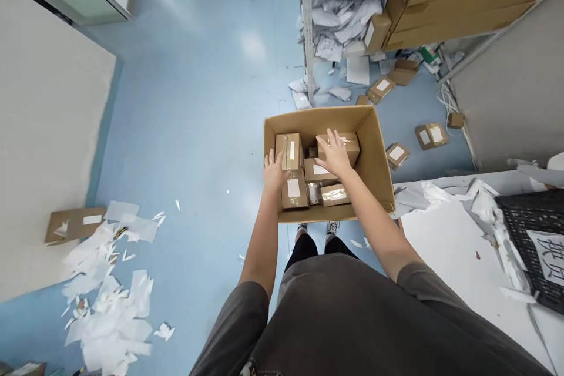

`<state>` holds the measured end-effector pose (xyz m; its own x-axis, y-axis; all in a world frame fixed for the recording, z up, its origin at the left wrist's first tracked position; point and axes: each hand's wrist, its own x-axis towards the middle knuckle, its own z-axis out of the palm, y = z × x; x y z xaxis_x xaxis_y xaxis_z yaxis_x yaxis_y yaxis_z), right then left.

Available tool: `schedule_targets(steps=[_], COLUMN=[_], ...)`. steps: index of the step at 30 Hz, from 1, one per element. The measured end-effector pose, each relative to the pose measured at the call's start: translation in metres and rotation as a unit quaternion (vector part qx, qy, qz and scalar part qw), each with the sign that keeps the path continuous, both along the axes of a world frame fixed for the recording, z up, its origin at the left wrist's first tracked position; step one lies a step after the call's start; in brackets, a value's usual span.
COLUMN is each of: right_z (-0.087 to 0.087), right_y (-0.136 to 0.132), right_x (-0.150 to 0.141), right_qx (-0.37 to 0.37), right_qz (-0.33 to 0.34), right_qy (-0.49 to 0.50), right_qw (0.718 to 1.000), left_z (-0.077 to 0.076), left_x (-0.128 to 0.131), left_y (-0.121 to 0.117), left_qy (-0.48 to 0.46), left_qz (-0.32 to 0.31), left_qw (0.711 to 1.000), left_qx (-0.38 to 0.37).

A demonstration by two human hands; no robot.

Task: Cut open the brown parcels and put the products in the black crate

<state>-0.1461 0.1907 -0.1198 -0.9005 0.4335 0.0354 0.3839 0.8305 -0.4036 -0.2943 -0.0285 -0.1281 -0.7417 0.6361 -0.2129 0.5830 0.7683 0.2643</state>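
Note:
An open cardboard carton [374,147] stands on the blue floor in front of my feet, with several small taped brown parcels inside. My right hand [335,153] lies with fingers spread on a parcel [350,144] at the carton's back right. My left hand [274,170] rests with fingers extended against an upright parcel [289,150] at the left side, near the carton's left wall. Neither hand is closed round anything.
Metal shelving [307,23] behind holds large cartons and crumpled paper. Small parcels [429,135] and paper scraps [110,305] litter the floor. A white table [449,247] with a black crate [533,217] is at my right. A flat parcel [74,223] lies at the left.

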Motion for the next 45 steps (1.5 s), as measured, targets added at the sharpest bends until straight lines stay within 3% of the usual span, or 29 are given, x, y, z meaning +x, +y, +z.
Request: schedule_targets(steps=[6, 14, 19, 24, 29, 35, 38, 40, 45], right_z=[-0.097, -0.205, -0.27, -0.316, -0.321, -0.303, -0.281, -0.258, -0.169], right_y=[-0.014, -0.035, -0.049, -0.067, -0.075, -0.078, -0.077, -0.076, -0.08], right_x=[-0.04, -0.081, -0.098, -0.104, -0.107, -0.116, -0.113, -0.108, -0.095], right_qx=[-0.059, -0.096, -0.115, -0.129, -0.147, -0.138, -0.125, -0.114, -0.087], right_qz=[0.024, 0.039, 0.061, 0.048, -0.029, -0.051, -0.035, -0.027, -0.017], right_qy=[-0.068, -0.118, -0.142, -0.174, -0.213, -0.191, -0.138, -0.121, -0.112], right_qw=[0.996, 0.988, 0.981, 0.975, 0.966, 0.971, 0.982, 0.986, 0.99], left_z=[-0.104, -0.233, -0.289, -0.32, -0.323, -0.293, -0.263, -0.238, -0.158], left_x=[-0.028, -0.057, -0.054, -0.047, -0.04, -0.045, -0.045, -0.041, -0.024], left_y=[0.006, 0.009, 0.012, 0.016, 0.014, 0.019, 0.02, 0.019, 0.011], left_qy=[-0.082, -0.151, -0.149, -0.142, -0.164, -0.154, -0.144, -0.14, -0.1], left_qz=[0.044, 0.081, 0.128, 0.155, 0.157, 0.186, 0.184, 0.174, 0.174], left_qw=[0.992, 0.983, 0.98, 0.978, 0.974, 0.969, 0.971, 0.973, 0.978], left_qx=[-0.081, -0.063, -0.02, -0.003, 0.012, 0.044, 0.046, 0.053, 0.065])
